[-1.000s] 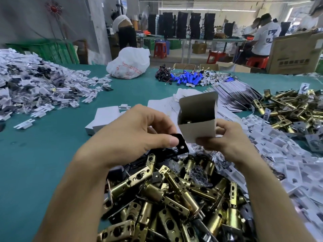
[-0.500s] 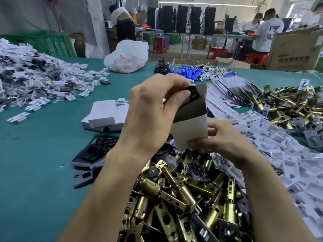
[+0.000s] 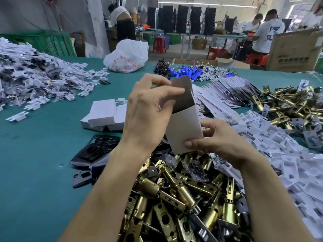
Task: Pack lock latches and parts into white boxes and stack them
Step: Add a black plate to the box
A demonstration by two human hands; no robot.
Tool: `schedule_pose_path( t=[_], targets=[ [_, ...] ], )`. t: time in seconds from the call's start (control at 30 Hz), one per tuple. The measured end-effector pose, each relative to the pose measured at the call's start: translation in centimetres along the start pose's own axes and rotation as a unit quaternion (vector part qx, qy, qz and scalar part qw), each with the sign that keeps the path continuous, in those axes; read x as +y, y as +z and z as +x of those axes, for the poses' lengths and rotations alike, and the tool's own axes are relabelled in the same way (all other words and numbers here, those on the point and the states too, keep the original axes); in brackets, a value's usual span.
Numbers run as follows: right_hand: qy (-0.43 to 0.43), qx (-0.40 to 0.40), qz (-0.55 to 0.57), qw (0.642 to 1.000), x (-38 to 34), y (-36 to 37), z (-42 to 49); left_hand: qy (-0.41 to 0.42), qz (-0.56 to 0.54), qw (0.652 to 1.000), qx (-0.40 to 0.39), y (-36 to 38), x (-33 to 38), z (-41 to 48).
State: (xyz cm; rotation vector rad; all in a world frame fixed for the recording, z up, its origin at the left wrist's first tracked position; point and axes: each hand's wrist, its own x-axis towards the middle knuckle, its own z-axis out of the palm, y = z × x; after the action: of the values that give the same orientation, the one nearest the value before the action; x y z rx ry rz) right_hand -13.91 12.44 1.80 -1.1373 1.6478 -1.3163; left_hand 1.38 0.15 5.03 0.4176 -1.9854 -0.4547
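- The white box (image 3: 185,130) is held upright just above the near pile of brass latches (image 3: 174,198), with its brown-lined flap open. The right hand (image 3: 216,140) grips its lower corner, thumb on the front.
- The left hand (image 3: 148,109) covers the box's mouth from the left, fingers pinching the flap and hiding the inside.
- Left of the box lie black plates (image 3: 94,149) and closed white boxes (image 3: 103,116) on the green table (image 3: 35,172); behind it, flat cartons (image 3: 223,96).
- Half a second ago the left hand pinched a black plate at the box's mouth; it no longer shows.
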Motion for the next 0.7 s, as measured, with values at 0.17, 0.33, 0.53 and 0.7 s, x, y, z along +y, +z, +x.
schedule_pose_path(
  t=[0.17, 0.33, 0.53, 0.7],
  targets=[
    [-0.009, 0.013, 0.038, 0.999, 0.0, 0.0, -0.1, -0.089, -0.066, 0.992, 0.052, 0.3, 0.3, -0.1],
    [-0.033, 0.067, 0.107, 0.991, -0.1, -0.3, 0.0, -0.314, -0.249, 0.906, -0.135, 1.0, 0.0, -0.2],
    [-0.075, 0.011, 0.1, 0.992, -1.4, -0.2, -0.7, -0.332, -0.409, 0.815, -0.239, 2.5, 0.3, -1.8],
    [-0.002, 0.137, -0.072, 0.988, -1.3, -0.3, -0.2, -0.395, -0.453, 0.791, -0.118, 2.9, -1.0, -1.6]
  ],
)
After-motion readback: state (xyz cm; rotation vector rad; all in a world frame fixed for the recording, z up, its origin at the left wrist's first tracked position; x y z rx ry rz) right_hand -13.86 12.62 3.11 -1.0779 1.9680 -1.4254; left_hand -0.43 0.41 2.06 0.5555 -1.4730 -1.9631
